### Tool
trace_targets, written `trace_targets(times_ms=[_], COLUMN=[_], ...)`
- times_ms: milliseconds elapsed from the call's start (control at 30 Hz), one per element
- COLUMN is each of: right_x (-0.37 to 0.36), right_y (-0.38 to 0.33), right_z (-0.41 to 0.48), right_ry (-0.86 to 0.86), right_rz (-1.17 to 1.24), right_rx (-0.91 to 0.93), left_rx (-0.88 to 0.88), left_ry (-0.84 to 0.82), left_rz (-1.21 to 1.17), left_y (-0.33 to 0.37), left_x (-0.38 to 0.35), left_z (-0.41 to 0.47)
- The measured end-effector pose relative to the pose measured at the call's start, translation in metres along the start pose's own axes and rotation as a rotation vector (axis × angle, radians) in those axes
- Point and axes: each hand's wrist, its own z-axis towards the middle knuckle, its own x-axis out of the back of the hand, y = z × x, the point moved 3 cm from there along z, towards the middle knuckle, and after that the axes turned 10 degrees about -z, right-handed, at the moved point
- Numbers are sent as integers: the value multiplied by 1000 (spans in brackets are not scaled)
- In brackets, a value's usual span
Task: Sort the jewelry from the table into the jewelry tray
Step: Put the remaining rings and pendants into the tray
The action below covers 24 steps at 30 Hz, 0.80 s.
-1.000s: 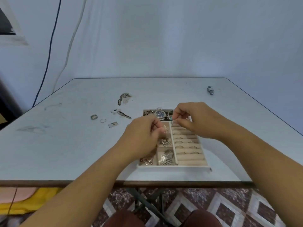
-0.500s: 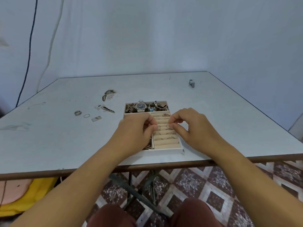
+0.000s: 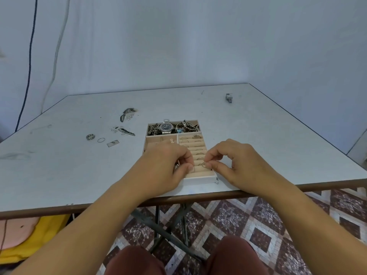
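Note:
The beige jewelry tray (image 3: 200, 180) sits near the table's front edge. Its far compartment holds a watch (image 3: 166, 127) and tangled pieces. Ring rolls (image 3: 195, 143) fill the right side with several rings in them. My right hand (image 3: 236, 161) pinches a thin ring (image 3: 203, 164) over the near ring rolls. My left hand (image 3: 166, 165) rests on the tray's left compartments, fingertips pressed on the ring rolls beside the ring; what it covers is hidden. On the table to the left lie a thick ring (image 3: 90, 136), a thin ring (image 3: 101, 140) and a small pendant (image 3: 113, 143).
More pieces lie left of the tray: a dark brooch (image 3: 126, 131) and a leaf-shaped piece (image 3: 127, 113). A small metal clasp (image 3: 229, 97) sits far right. The table's brown front edge (image 3: 258, 191) runs under my wrists. Patterned floor tiles and my knees show below.
The view shifted so the tray now sits closer to the table's front edge in frame. Both hands moved from the tray's far end toward its near ring rolls, the right one still pinching the ring.

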Motion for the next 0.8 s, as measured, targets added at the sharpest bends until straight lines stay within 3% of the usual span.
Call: trace_targets(times_ms=[300, 467, 800], right_x=[2, 3, 3], right_y=[-8, -10, -17], right_z=[1, 3, 11], right_ry=[-45, -81, -244], right_rz=[-35, -56, -183], right_rx=[32, 16, 0], left_rx=[16, 64, 68], left_ry=[-118, -27, 18], left_rz=[62, -85, -52], left_y=[1, -7, -21], left_x=[4, 10, 13], left_z=[8, 1, -8])
